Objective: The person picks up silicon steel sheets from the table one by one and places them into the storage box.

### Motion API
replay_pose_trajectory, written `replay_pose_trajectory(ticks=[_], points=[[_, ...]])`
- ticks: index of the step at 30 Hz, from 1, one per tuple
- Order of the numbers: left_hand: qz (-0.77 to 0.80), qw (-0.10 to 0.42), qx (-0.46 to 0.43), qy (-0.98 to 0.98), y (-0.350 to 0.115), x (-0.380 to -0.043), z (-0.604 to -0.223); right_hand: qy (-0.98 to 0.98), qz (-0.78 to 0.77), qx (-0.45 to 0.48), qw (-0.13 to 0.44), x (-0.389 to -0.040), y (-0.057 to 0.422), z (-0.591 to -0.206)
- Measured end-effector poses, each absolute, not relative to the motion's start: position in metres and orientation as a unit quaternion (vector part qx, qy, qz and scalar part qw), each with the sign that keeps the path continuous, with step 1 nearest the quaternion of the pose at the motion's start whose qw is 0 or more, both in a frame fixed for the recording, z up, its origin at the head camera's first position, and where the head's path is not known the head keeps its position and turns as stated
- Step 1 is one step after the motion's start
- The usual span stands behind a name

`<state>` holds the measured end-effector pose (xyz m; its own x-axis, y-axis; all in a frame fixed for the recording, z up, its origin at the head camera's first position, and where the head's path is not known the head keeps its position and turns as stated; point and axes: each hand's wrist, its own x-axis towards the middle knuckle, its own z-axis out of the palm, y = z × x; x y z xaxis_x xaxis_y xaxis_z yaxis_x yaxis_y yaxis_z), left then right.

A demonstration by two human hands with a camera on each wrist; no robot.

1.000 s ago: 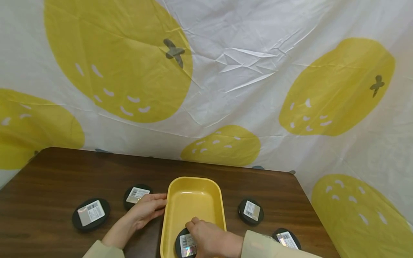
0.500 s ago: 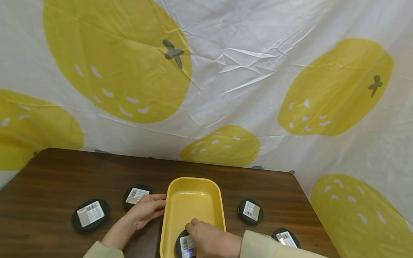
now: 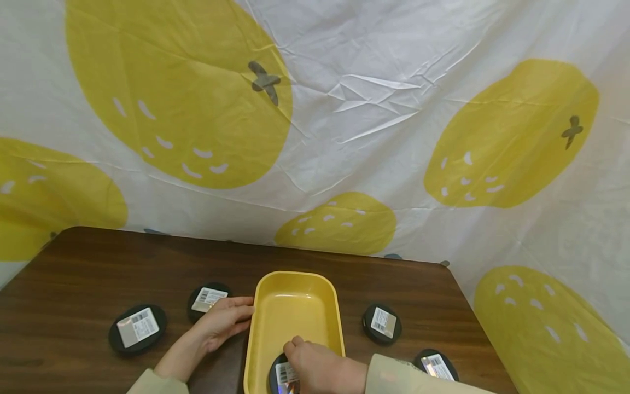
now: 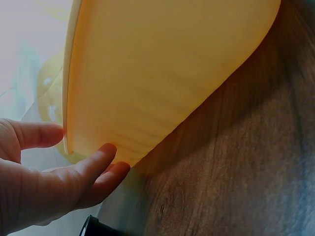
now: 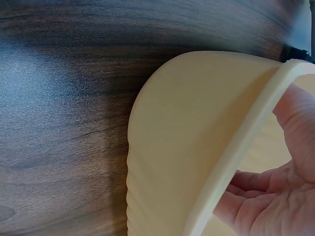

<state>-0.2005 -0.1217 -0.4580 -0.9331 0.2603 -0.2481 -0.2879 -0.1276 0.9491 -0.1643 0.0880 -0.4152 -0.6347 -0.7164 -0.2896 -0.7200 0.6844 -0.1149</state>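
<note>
A yellow rectangular tray (image 3: 295,306) with rounded corners stands on the table. Inside its near part, my right hand (image 3: 325,366) grips a black round disc (image 3: 283,377) with a white barcode label. The disc's right side is hidden by that hand. In the right wrist view, the tray wall (image 5: 182,123) covers the disc and part of my right hand (image 5: 280,191). My left hand (image 3: 221,324) rests its extended fingertips against the tray's left side. The left wrist view shows those fingers (image 4: 93,169) touching the outer wall (image 4: 147,64).
Two similar black discs lie left of the tray: one disc (image 3: 138,328) farther out, another disc (image 3: 206,300) partly behind my left hand. To the right lie a third disc (image 3: 383,324) and a fourth disc (image 3: 437,365) by my right sleeve. A lemon-print cloth (image 3: 374,109) hangs behind the table (image 3: 147,262).
My right hand and the disc it grips have shifted very slightly toward me inside the tray. My left hand and the tray stay in place.
</note>
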Motion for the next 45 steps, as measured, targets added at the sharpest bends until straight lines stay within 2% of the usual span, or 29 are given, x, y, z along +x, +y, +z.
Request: replay_pose_trajectory(ticks=[23,31,38,45], points=[[0.749,0.184,-0.013,0.637,-0.121,-0.199,-0.457,0.905,0.012,-0.391,0.166,-0.167,0.090,-0.412],[0.747,0.183,0.001,0.639,-0.123,-0.201,-0.459,0.904,0.011,-0.398,0.157,-0.169,0.091,-0.407],[0.746,0.182,0.000,0.640,-0.123,-0.202,-0.460,0.906,0.020,-0.405,0.125,-0.168,0.093,-0.403],[0.744,0.181,-0.013,0.642,-0.122,-0.201,-0.459,0.914,-0.006,-0.387,0.124,-0.167,0.097,-0.396]])
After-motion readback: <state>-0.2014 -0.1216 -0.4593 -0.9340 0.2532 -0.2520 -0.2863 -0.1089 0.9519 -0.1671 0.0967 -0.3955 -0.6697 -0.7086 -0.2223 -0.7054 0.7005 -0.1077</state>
